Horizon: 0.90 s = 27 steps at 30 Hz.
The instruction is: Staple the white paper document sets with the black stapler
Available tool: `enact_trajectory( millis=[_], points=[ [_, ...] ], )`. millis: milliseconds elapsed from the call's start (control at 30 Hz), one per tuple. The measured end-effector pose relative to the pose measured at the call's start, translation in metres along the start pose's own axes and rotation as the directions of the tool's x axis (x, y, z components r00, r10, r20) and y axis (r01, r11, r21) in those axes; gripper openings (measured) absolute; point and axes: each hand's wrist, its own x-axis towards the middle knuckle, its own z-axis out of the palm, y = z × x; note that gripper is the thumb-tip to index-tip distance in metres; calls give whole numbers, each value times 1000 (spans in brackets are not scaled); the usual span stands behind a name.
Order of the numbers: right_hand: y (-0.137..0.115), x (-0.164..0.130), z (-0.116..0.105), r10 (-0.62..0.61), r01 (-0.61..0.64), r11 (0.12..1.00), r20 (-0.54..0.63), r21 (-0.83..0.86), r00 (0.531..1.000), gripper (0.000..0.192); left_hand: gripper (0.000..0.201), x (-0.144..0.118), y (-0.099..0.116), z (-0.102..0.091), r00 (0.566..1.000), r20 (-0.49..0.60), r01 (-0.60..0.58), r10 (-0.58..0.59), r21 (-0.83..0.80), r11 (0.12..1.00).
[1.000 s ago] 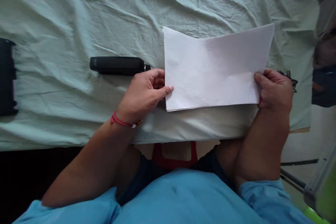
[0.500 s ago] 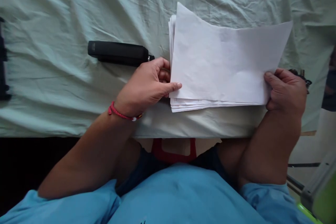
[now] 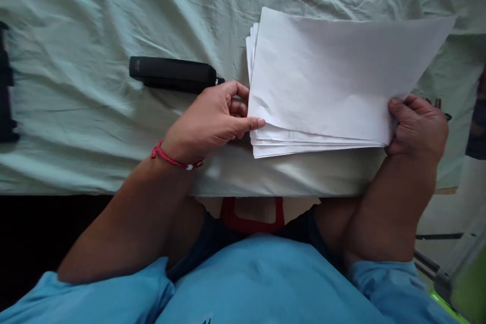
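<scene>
While the left hand [image 3: 212, 121] is pinching one short edge of a loose stack of papers [image 3: 334, 81] and the right hand [image 3: 417, 126] is gripping the other, fingers closed, the sheets are sitting uneven at the worktop [image 3: 94, 15] edge; the black stapler [image 3: 172, 74] is lying unused beside them.

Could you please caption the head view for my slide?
Both hands, left hand and right hand, hold a fanned paper stack beside a black stapler.
</scene>
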Motion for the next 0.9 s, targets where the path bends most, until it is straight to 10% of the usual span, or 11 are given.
enact_trajectory(
  millis=[367, 667, 900],
  points=[
    [-1, 2, 1, -21, 21, 999, -4, 31, 1000, 18, 21, -5, 7, 2, 996, -53, -51, 67, 255, 965],
    [-3, 2, 0, -12, 13, 1000, -38, 23, 999, 19, 12, -2, 1, -1, 998, -3, -60, 61, 107, 992],
    [2, 9, -2, -29, 29, 1000, -65, -5, 997, 22, 51, -2, -3, -2, 995, 82, -53, 51, 23, 998]
  ],
)
